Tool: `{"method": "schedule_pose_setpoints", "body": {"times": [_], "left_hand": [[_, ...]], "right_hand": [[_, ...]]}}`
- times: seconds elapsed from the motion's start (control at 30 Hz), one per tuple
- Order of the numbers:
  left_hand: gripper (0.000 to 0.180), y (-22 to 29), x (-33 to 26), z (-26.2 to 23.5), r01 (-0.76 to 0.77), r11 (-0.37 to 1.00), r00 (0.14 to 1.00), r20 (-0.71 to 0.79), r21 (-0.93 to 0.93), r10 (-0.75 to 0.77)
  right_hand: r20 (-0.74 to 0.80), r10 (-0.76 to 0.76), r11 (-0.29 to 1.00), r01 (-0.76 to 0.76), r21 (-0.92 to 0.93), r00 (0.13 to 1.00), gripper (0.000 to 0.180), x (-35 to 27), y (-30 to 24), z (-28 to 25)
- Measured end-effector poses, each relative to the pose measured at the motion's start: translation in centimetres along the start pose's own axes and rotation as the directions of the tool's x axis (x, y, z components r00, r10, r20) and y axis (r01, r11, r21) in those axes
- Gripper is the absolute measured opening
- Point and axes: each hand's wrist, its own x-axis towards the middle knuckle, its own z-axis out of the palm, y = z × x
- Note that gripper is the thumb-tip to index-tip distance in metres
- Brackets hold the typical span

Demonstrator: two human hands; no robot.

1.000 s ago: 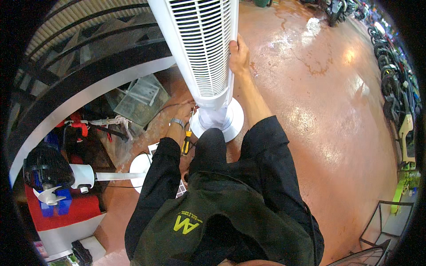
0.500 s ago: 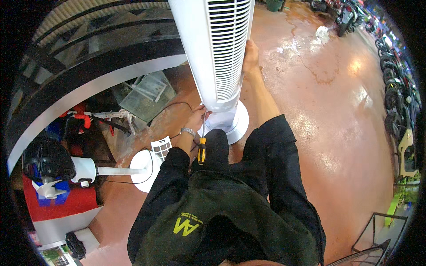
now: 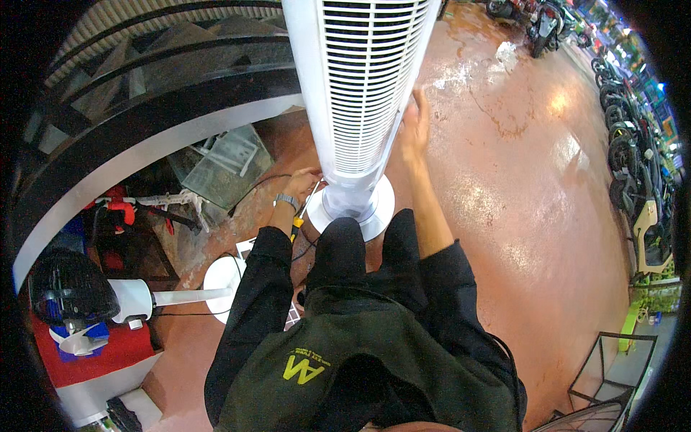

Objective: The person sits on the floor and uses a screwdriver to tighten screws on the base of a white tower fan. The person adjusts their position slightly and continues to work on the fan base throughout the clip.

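Observation:
A tall white tower fan (image 3: 360, 93) stands upright on its round white base (image 3: 378, 212) on a reddish floor. My right hand (image 3: 414, 126) lies flat against the fan's right side, fingers spread. My left hand (image 3: 302, 183), with a watch on the wrist, is down by the bottom of the fan column and holds a screwdriver (image 3: 302, 212) with a yellow and black handle. Its metal shaft points up toward the fan's lower left side. My knees are just behind the base.
A white pedestal fan (image 3: 129, 299) with a black head lies on its side at the left, its round base (image 3: 223, 277) near my left arm. A clear plastic sheet (image 3: 227, 165) and a black cable lie beside the tower fan. Parked scooters (image 3: 633, 144) line the far right.
The view has come closer to the tower fan. My left hand has stayed at the fan's lower left with the screwdriver; my right hand remains pressed on the fan's right side.

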Motion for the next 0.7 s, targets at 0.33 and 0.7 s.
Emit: {"method": "schedule_pose_setpoints", "body": {"times": [0.33, 0.7], "left_hand": [[0.042, 0.8, -0.7, 1.6, -0.064, 0.994, 0.994, 0.094, 0.088, 0.056], [0.026, -1.5, -0.7, 1.1, -0.122, 0.992, 0.988, 0.094, -0.016, 0.123]], "right_hand": [[0.263, 0.263, 0.947, -0.3, 0.113, 0.928, 0.082, 3.2, 8.6, -4.9], [0.188, -0.286, 0.953, 0.259, 0.158, 0.939, 0.07, 7.4, -1.3, 2.5]]}}
